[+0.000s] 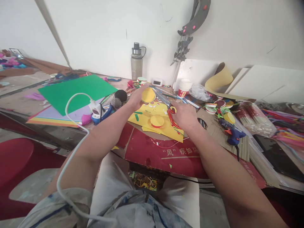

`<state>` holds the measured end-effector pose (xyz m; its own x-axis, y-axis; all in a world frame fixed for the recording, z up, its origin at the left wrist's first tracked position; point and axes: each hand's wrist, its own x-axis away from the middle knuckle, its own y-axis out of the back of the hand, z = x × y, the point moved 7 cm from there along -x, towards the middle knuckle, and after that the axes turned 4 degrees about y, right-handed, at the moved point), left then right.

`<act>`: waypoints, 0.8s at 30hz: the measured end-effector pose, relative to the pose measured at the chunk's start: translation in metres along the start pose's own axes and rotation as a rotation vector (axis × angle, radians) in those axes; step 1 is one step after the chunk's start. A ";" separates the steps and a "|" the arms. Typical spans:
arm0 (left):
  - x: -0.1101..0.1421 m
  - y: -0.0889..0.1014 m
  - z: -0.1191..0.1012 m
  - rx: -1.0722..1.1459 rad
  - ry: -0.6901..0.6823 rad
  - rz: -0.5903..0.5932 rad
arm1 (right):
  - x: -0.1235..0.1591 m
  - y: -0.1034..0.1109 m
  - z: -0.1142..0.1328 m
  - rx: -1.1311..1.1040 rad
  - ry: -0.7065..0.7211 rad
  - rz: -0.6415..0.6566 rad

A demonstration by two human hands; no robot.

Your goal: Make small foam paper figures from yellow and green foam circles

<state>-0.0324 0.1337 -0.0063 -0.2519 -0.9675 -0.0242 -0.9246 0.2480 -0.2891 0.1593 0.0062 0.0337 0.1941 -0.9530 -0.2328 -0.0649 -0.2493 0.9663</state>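
Observation:
My left hand [138, 97] is closed around the edge of a round yellow disc [148, 95] with a pale rim, held up over the table. In my right hand [185, 115] are scissors [171, 117] with red and yellow handles. Their grey blades point up and left toward the disc, and I cannot tell whether they touch it. Below the hands lie yellow paper sheets [174, 134], scattered with small scraps and green strips. On them sits a second round yellow piece [157, 121] with a red edge.
A red cardboard sheet [142, 152] covers the table's front edge. At left are green paper [78, 91] and a power plug [96, 108] with a white cable crossing my left arm. A bottle [136, 65], paper cups [184, 88], glue gun [234, 135] and phone [277, 155] stand or lie around.

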 end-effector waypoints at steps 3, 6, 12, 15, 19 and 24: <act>0.002 -0.001 -0.003 -0.027 -0.039 -0.019 | 0.000 -0.001 0.001 -0.007 0.006 -0.001; 0.000 -0.002 -0.003 -0.022 -0.038 0.013 | 0.001 -0.001 -0.001 -0.011 0.006 -0.013; -0.001 -0.002 -0.002 -0.006 -0.002 0.073 | -0.002 -0.004 -0.008 -0.068 0.038 -0.078; 0.001 -0.003 -0.007 -0.026 -0.014 0.108 | -0.004 -0.008 -0.011 -0.110 0.081 -0.139; 0.004 -0.003 -0.014 -0.021 -0.044 0.128 | -0.006 -0.010 -0.022 -0.183 0.036 -0.198; 0.010 -0.005 -0.021 0.032 -0.131 0.095 | -0.008 -0.011 -0.024 -0.525 0.025 -0.189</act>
<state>-0.0361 0.1242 0.0151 -0.2962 -0.9385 -0.1772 -0.8885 0.3389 -0.3094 0.1824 0.0206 0.0276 0.1784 -0.8943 -0.4103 0.4685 -0.2895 0.8347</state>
